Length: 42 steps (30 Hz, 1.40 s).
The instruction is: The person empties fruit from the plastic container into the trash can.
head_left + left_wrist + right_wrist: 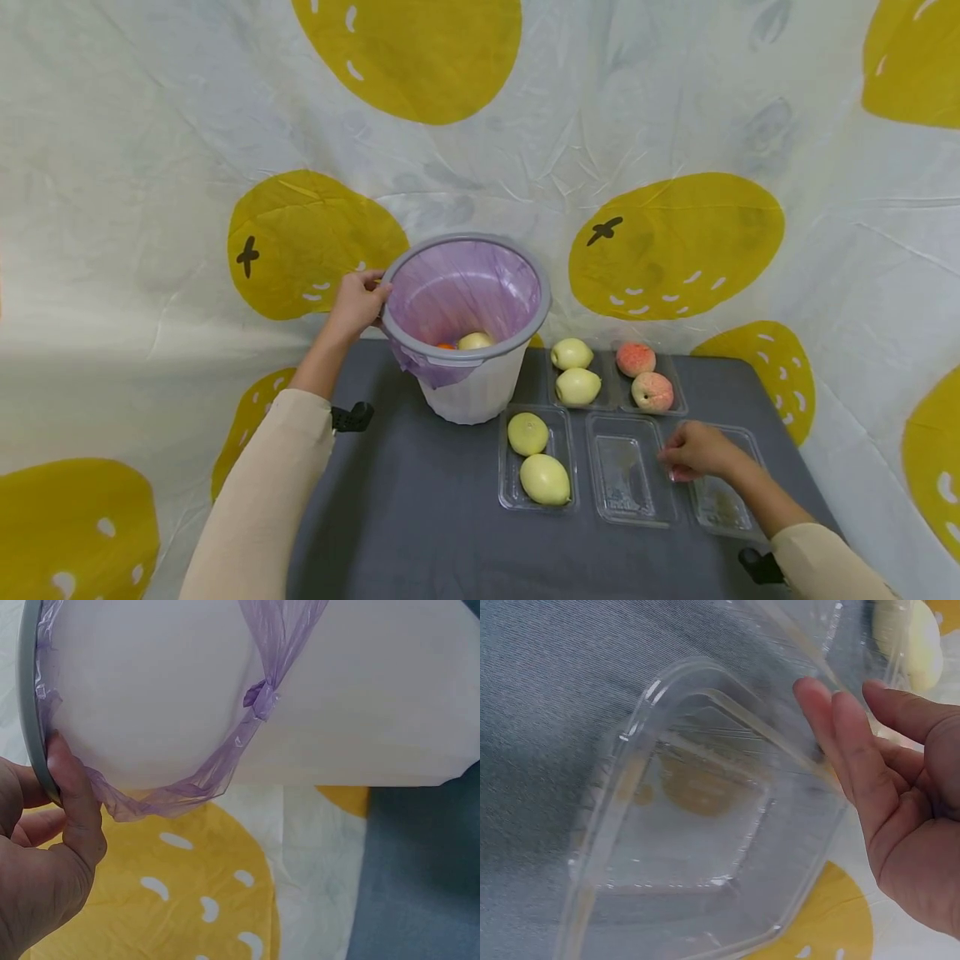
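Note:
My left hand [358, 304] grips the grey rim of a white bucket [480, 387] with fingers and thumb. A purple plastic bag [465, 283] lines the bucket and folds over the rim; its knot [262, 700] hangs outside in the left wrist view. A pale yellow fruit [476, 340] and an orange one [446, 346] lie inside. The bucket tilts toward me. My right hand [701, 452] hovers between two clear plastic trays, the middle tray [622, 471] and the right tray [723, 500]. Nothing sits between its loosely bent fingers. Both trays hold no fruit.
A front left tray [510, 493] holds two yellow-green fruits [545, 479]. Behind it, one tray holds two pale yellow fruits [577, 387] and another holds two peaches [652, 392]. Everything stands on a dark grey tabletop [420, 533] against a fruit-printed curtain [510, 150].

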Each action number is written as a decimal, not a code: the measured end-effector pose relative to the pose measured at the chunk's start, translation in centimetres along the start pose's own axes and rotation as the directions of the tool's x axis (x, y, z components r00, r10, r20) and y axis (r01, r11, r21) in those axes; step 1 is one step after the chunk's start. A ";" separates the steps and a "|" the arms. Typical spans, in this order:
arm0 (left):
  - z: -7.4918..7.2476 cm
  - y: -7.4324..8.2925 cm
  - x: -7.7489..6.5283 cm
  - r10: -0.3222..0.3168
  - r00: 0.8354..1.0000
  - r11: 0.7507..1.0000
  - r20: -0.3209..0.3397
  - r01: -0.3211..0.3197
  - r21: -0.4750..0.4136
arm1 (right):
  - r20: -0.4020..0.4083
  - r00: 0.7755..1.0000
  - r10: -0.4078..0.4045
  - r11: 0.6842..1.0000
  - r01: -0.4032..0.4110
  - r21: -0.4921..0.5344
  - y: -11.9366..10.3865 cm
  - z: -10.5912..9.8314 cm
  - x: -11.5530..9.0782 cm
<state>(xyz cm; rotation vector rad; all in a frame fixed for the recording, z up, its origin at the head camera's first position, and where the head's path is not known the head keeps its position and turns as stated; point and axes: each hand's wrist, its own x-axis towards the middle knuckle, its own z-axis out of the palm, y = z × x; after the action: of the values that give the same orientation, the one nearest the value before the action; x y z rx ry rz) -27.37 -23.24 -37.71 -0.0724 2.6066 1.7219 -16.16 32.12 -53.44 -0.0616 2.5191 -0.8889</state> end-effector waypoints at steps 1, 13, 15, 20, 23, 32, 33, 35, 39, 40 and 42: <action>0.0 0.0 0.0 -0.001 1.000 1.000 0.002 0.001 -0.001 | -0.006 1.000 0.003 1.000 -0.003 -0.019 -0.1 -0.2 0.0; 0.0 0.4 -0.2 0.005 1.000 1.000 0.002 -0.005 -0.006 | -0.061 0.997 -0.048 0.987 0.037 -0.158 -2.2 -2.2 -0.2; 0.1 0.4 -0.2 0.007 1.000 1.000 0.000 -0.007 -0.010 | -0.057 0.995 -0.083 0.983 0.072 -0.171 -2.8 -2.3 -0.2; 0.0 0.3 -0.3 0.005 1.000 1.000 0.000 -0.005 -0.016 | -0.024 0.990 -0.138 0.987 0.135 -0.090 -4.3 -1.6 0.1; 0.0 0.2 -0.3 0.004 1.000 1.000 0.007 -0.003 -0.007 | -0.007 0.985 -0.171 0.984 0.170 -0.050 -5.1 -1.1 0.4; 0.0 0.2 -0.3 -0.004 1.000 1.000 -0.004 0.004 -0.007 | 0.075 0.976 -0.205 0.959 0.185 0.213 -6.7 1.2 2.4; 0.0 0.2 -0.3 -0.003 1.000 1.000 -0.008 0.003 -0.007 | 0.083 0.974 -0.212 0.954 0.187 0.236 -6.9 1.5 2.7; 0.0 0.2 -0.3 0.001 1.000 1.000 -0.014 -0.001 -0.004 | 0.096 0.973 -0.210 0.943 0.176 0.281 -7.2 2.1 3.1; 0.0 0.1 -0.3 0.005 1.000 1.000 -0.019 -0.005 0.003 | 0.134 0.969 -0.205 0.929 0.150 0.338 -7.7 3.1 3.9; 0.0 0.1 -0.3 0.004 1.000 1.000 -0.017 -0.004 0.002 | 0.139 0.971 -0.197 0.929 0.139 0.344 -7.8 3.4 4.0; 0.0 0.1 -0.3 0.003 1.000 1.000 -0.012 -0.003 -0.005 | 0.149 0.970 -0.190 0.929 0.129 0.347 -7.9 3.9 4.3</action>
<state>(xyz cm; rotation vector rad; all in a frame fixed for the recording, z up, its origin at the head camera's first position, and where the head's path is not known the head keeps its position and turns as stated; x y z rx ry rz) -27.08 -23.15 -37.58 -0.0792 2.6124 1.7349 -19.11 22.78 -53.08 -0.2307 2.1863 -1.3063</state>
